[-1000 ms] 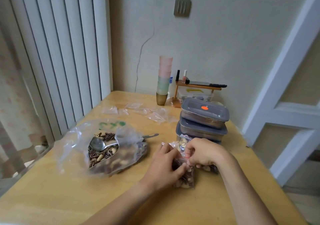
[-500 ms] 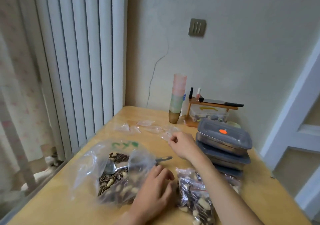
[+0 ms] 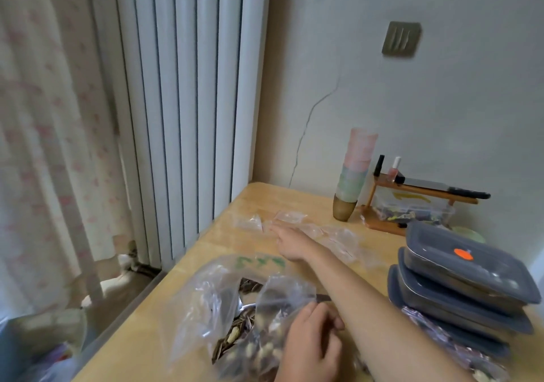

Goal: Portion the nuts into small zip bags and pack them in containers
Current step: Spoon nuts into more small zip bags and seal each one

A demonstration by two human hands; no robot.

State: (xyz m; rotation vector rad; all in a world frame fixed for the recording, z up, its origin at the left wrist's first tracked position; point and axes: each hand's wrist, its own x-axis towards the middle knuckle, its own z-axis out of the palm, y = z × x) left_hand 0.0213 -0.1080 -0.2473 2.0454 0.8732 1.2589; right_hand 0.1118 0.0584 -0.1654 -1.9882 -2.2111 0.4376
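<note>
While the right hand [image 3: 290, 246] stretches across the tabletop [image 3: 182, 299] with fingers extended, its fingertips reach the scatter of empty small zip bags [image 3: 297, 225] lying flat near the far edge; the grip is loose and open there, touching or just over the clear plastic, and motion blur hides whether any bag is pinched. The left hand [image 3: 312, 343] sits low in the view at the near side of the big clear nut bag [image 3: 235, 308], its fingers curled against the crumpled plastic beside a metal spoon handle [image 3: 323, 297]; I cannot tell whether this grip actually closes on the plastic or only rests on it. Mixed nuts and striped seeds [image 3: 235, 337] fill the bottom of that bag. To the right stands a stack of grey lidded containers [image 3: 465, 287], the top lid bearing an orange dot, and a filled zip bag [image 3: 441, 334] lies just in front of the stack. A tower of pastel cups [image 3: 354, 172] stands by the wall
</note>
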